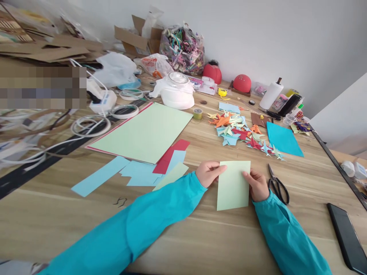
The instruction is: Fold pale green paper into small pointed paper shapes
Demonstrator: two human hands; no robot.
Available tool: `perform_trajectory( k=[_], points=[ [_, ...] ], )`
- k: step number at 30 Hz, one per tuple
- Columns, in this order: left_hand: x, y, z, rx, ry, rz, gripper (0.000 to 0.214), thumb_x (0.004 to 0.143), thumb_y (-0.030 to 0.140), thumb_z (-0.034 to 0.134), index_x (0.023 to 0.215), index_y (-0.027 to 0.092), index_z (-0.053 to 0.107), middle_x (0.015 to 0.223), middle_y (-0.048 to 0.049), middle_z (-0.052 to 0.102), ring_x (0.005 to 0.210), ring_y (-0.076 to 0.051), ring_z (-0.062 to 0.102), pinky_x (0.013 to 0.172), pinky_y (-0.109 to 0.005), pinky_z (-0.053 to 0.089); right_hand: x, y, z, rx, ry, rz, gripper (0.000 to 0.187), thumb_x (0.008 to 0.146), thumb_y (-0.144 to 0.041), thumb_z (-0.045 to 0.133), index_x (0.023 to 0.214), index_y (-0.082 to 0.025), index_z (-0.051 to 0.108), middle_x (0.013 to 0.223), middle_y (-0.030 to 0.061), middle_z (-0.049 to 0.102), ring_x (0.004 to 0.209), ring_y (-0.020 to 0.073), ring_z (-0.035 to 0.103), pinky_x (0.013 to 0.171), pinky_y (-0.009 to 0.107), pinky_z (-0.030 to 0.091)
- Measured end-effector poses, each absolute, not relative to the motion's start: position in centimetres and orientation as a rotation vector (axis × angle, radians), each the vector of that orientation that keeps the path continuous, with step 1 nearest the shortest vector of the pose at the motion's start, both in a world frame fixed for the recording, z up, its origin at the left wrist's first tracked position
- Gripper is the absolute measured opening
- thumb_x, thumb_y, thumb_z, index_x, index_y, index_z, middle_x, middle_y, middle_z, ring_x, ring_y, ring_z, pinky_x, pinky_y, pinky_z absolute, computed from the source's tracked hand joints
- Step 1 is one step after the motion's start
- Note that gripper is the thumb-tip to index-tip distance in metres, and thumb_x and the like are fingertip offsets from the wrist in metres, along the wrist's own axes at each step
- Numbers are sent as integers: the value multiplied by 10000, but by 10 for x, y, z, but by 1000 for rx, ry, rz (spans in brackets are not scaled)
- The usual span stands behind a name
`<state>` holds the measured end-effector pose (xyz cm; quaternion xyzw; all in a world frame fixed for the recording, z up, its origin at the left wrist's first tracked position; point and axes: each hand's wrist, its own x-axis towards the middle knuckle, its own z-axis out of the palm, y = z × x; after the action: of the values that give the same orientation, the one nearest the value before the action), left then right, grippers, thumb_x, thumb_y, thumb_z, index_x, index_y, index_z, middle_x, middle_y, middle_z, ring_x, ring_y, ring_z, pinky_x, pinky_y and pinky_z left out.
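Note:
A pale green sheet of paper (233, 189) is held up between my two hands over the wooden table. My left hand (209, 173) pinches its upper left edge, thumb in front and fingers behind. On the opposite edge, my right hand (256, 184) grips the sheet the same way. Black-handled scissors (278, 186) lie just right of my right hand. To the left of my left hand are cut strips and pieces of light blue paper (100, 176), red paper (172, 156) and pale green paper (172, 176).
A large pale green sheet stack (143, 131) lies left of centre. Folded paper cranes (229, 128) in several colours are heaped beyond my hands, near a turquoise sheet (283, 139). A black phone (345, 235) rests at the right. Coiled white cables (90, 124) and bags line the left and back.

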<state>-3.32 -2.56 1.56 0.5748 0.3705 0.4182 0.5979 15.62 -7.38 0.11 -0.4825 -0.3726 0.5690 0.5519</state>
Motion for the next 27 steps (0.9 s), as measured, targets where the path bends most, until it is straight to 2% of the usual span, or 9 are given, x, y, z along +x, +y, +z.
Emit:
perform_trajectory(
  k=[10, 15, 19, 23, 27],
  points=[
    [-22, -31, 14, 1379, 905, 1138, 392, 741, 397, 593, 475, 140, 463, 498, 43, 351, 477, -66, 378, 426, -198, 317, 161, -72, -5, -1109, -924, 1393, 222, 673, -318, 716, 855, -193, 714, 752, 31, 723, 653, 207, 663, 638, 348, 529],
    [-23, -34, 15, 1388, 901, 1116, 400, 752, 403, 579, 465, 143, 476, 504, 41, 359, 429, -64, 387, 378, -204, 306, 157, -71, -2, -1103, -872, 1320, 205, 631, -323, 742, 785, -190, 716, 738, 30, 722, 650, 214, 663, 633, 356, 530],
    [-24, -33, 15, 1485, 851, 1168, 344, 747, 365, 599, 491, 138, 562, 542, 20, 434, 475, -75, 431, 419, -212, 352, 155, -71, 1, -1048, -843, 1268, 186, 581, -308, 769, 731, -212, 716, 739, 20, 722, 678, 223, 664, 650, 369, 533],
    [-24, -30, 14, 1509, 807, 1265, 187, 717, 327, 644, 709, 149, 701, 674, -37, 600, 616, -122, 532, 531, -240, 433, 156, -70, 0, -1050, -778, 1266, 187, 509, -273, 802, 666, -229, 711, 673, 4, 716, 620, 209, 654, 627, 366, 534],
    [-24, -30, 13, 1497, 790, 1288, 167, 705, 308, 662, 763, 164, 723, 720, -50, 642, 648, -132, 565, 559, -246, 458, 155, -69, 0, -1079, -711, 1245, 213, 461, -261, 819, 638, -236, 703, 620, -8, 705, 558, 196, 636, 586, 361, 527]
  ],
)
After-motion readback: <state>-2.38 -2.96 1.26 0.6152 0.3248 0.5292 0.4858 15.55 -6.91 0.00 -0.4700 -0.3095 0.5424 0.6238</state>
